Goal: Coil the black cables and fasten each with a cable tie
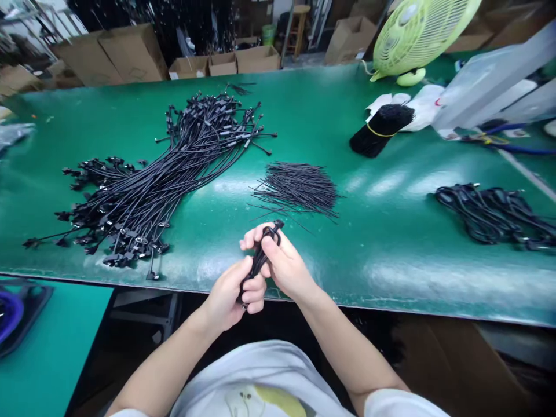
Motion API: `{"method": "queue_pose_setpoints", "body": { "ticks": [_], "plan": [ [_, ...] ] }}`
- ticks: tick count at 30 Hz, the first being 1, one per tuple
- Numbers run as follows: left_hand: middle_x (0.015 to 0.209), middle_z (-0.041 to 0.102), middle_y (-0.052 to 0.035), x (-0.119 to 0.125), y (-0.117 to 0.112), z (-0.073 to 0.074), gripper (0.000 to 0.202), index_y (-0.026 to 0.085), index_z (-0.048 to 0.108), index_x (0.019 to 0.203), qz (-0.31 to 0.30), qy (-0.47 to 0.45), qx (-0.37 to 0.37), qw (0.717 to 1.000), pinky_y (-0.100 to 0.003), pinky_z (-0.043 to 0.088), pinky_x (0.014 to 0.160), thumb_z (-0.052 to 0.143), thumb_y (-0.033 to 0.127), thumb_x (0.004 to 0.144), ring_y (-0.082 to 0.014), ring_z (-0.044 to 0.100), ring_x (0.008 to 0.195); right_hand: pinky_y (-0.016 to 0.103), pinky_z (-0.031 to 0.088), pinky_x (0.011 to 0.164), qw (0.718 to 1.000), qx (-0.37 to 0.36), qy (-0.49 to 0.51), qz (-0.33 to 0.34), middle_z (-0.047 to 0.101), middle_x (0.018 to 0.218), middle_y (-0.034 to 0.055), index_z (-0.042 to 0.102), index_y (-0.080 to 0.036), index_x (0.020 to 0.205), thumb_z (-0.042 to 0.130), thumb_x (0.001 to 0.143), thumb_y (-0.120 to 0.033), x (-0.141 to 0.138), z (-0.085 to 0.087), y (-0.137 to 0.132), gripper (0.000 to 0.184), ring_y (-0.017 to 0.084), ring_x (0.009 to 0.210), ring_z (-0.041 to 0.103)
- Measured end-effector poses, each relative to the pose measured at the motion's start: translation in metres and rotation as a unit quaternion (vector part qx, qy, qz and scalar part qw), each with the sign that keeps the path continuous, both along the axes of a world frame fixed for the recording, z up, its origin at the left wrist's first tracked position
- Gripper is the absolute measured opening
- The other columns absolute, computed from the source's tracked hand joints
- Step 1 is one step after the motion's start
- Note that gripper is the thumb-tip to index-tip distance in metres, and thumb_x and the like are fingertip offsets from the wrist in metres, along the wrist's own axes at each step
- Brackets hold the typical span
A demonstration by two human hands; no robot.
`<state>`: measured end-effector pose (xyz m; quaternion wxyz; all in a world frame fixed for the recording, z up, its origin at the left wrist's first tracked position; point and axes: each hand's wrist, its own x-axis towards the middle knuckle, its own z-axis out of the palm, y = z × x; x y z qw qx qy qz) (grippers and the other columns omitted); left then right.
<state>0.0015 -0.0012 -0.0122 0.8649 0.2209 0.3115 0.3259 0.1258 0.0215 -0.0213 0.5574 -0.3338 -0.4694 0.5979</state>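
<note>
Both my hands hold one folded black cable [259, 259] just above the table's front edge. My left hand [237, 292] is closed around its lower part. My right hand [284, 260] pinches the upper end, where a loop and a connector stick out past the fingers. Beyond my hands lies a pile of thin black ties [299, 188]. To the left spreads a large heap of loose black cables [174, 168] with connectors at both ends. Several folded black cables [490, 214] lie at the right.
On the green table [391, 260], a bundle of black ties [382, 128] with a yellow band lies at the back right. A green fan [421, 35] stands behind it, near clear plastic bags [478, 87]. Cardboard boxes [243, 61] line the far side. A purple round object [11, 315] sits lower left.
</note>
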Motion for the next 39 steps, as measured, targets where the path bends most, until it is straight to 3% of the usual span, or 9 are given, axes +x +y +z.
{"method": "queue_pose_setpoints", "body": {
  "ticks": [5,7,10,12,16,26,35,37,39],
  "plan": [
    [0.056,0.031,0.0083,-0.016,-0.007,-0.008,0.036,0.011,0.061,0.081,-0.016,0.019,-0.016,1.000,-0.013,0.022,0.037,0.071,0.045,0.080,-0.0022,0.018,0.044,0.032,0.047,0.086,0.978,0.062,-0.152,0.125,0.061,0.105,0.0048,0.052,-0.022,0.102,0.052,0.093,-0.044,0.041,0.001,-0.002,0.023,0.017,0.097,0.059],
    [0.056,0.032,0.0080,-0.026,-0.006,-0.012,0.036,0.011,0.061,0.080,0.009,0.085,0.019,0.996,-0.013,0.024,0.040,0.069,0.046,0.081,-0.0024,0.020,0.045,0.031,0.048,0.082,0.952,0.040,-0.291,0.086,0.063,0.101,0.0043,0.055,-0.021,0.107,0.057,0.090,-0.037,0.068,-0.001,0.002,0.023,0.017,0.091,0.061],
    [0.057,0.034,0.0072,-0.035,-0.001,-0.014,0.035,0.012,0.061,0.081,0.067,0.202,0.091,0.973,-0.014,0.026,0.044,0.065,0.047,0.085,-0.0031,0.025,0.047,0.030,0.044,0.073,0.827,-0.013,-0.551,-0.107,0.062,0.094,0.0044,0.061,-0.020,0.098,0.062,0.086,-0.029,0.103,-0.008,0.015,0.016,0.017,0.081,0.059],
    [0.057,0.034,0.0072,-0.033,0.001,-0.016,0.036,0.013,0.061,0.082,0.073,0.245,0.127,0.958,-0.015,0.027,0.045,0.062,0.049,0.086,-0.0036,0.028,0.047,0.029,0.041,0.069,0.730,-0.030,-0.668,-0.142,0.062,0.091,0.0049,0.062,-0.019,0.090,0.060,0.086,-0.026,0.114,-0.015,0.025,0.008,0.018,0.079,0.059],
    [0.056,0.033,0.0077,-0.018,0.001,-0.018,0.039,0.014,0.060,0.082,0.049,0.250,0.139,0.957,-0.017,0.026,0.044,0.059,0.053,0.085,-0.0043,0.028,0.046,0.027,0.035,0.062,0.656,-0.021,-0.745,-0.119,0.063,0.084,0.0038,0.060,-0.020,0.079,0.051,0.087,-0.019,0.111,-0.023,0.033,0.012,0.017,0.075,0.058],
    [0.057,0.034,0.0090,-0.008,0.001,-0.020,0.040,0.014,0.057,0.088,0.058,0.202,0.094,0.973,-0.016,0.025,0.043,0.064,0.053,0.081,-0.0034,0.025,0.046,0.027,0.040,0.066,0.679,0.025,-0.713,-0.171,0.060,0.098,0.0045,0.058,-0.020,0.099,0.055,0.091,-0.028,0.119,-0.023,0.031,0.012,0.017,0.082,0.060],
    [0.059,0.037,0.0096,-0.011,-0.001,-0.014,0.037,0.018,0.049,0.094,0.096,0.178,0.096,0.975,-0.015,0.026,0.043,0.065,0.050,0.082,-0.0031,0.025,0.045,0.031,0.041,0.074,0.624,0.069,-0.770,-0.114,0.060,0.095,0.0108,0.062,-0.015,0.086,0.052,0.089,-0.017,0.121,-0.006,0.075,0.011,0.021,0.081,0.058],
    [0.059,0.037,0.0097,-0.010,0.000,-0.013,0.040,0.018,0.050,0.102,0.098,0.161,0.093,0.978,-0.015,0.025,0.043,0.065,0.049,0.083,-0.0033,0.024,0.045,0.030,0.042,0.072,0.660,0.074,-0.733,-0.145,0.060,0.093,0.0099,0.060,-0.015,0.089,0.048,0.091,-0.019,0.113,-0.003,0.056,0.014,0.019,0.079,0.057],
    [0.059,0.036,0.0100,-0.006,0.002,-0.012,0.047,0.018,0.049,0.116,0.084,0.135,0.092,0.983,-0.015,0.024,0.043,0.065,0.048,0.083,-0.0037,0.023,0.045,0.028,0.042,0.069,0.756,0.085,-0.637,-0.127,0.061,0.085,0.0052,0.059,-0.018,0.088,0.046,0.093,-0.024,0.095,-0.003,0.030,0.015,0.017,0.074,0.057]
  ]
}}
